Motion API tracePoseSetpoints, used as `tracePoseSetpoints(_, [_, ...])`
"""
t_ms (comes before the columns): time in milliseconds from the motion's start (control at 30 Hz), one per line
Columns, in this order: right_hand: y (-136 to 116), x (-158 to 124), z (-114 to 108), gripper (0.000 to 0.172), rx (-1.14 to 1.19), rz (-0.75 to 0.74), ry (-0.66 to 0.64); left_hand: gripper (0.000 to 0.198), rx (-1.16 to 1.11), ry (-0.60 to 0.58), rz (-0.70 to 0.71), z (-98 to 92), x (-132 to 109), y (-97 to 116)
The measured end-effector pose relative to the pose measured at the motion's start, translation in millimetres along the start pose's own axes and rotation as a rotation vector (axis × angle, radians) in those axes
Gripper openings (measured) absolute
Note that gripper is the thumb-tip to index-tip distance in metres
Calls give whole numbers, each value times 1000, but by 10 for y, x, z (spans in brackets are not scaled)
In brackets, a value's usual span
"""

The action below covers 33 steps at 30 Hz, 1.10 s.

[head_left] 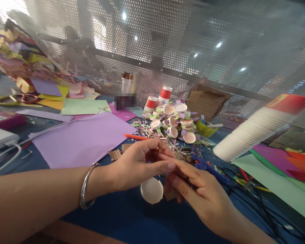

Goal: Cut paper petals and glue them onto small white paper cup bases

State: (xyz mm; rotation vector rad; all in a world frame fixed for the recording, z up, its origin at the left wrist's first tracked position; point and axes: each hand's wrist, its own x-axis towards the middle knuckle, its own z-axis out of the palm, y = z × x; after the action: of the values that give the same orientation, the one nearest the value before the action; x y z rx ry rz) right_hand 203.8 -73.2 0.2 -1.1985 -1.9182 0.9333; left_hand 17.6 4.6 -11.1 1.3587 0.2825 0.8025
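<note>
Fingertips of both my hands meet in the middle, above the blue table. My left hand (139,166), with a silver bangle (83,189) on its wrist, is curled closed, its thumb against my right index finger. Closed too is my right hand (200,196), fingers bent with the thumb alongside; whatever they pinch, if anything, is hidden. Just below them on the table is a white round paper disc (151,190), perhaps a cup bottom, beside a small piece of corrugated cardboard (169,195). Beyond my hands lies a pile of round white pieces with purple and green paper tabs (173,122).
A tall stack of paper cups (259,130) leans at right, near coloured sheets (282,162) and black cables (259,210). A blue glue gun (210,171) lies by my right hand. Purple paper (83,139), scissors (17,100) and a white charger (2,138) are left. Paper scraps litter the middle.
</note>
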Motion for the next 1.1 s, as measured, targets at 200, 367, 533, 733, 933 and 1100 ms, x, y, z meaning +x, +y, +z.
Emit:
tracePoseSetpoints(200, [9,4,-23,33,-182,-16,56,22,239,91,22,-24,24,58])
tracePoseSetpoints(367, [58,31,-201,29,-444,-27,217,21,715,256,173,-155,80,173])
tracePoseSetpoints(533, [117,63,-297,28,-605,32,37,23,810,349,202,-297,160,215])
tracePoseSetpoints(733, [146,80,-275,9,-747,156,-127,19,858,417,209,-430,237,201])
tracePoseSetpoints(933, [151,92,-329,11,-765,139,-92,20,862,383,222,-461,257,157])
tracePoseSetpoints(1100, [105,77,-346,18,-551,157,31,21,780,294,161,-409,240,132])
